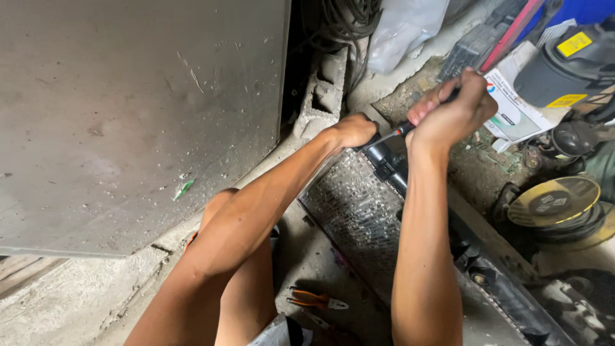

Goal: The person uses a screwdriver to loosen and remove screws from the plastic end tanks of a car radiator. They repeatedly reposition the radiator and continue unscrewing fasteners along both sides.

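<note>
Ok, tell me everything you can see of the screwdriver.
The screwdriver has a thin bare metal shaft, a red collar and a dark handle, mostly hidden inside the right hand, which closes around it. It slants down to the left, its tip meeting the black plastic top edge of the radiator lying on the concrete floor. The left hand rests right beside the tip, so the contact point itself is hidden.

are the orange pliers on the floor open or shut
Open: the orange pliers lie flat on the concrete floor with handles spread apart, untouched by either hand.
</note>
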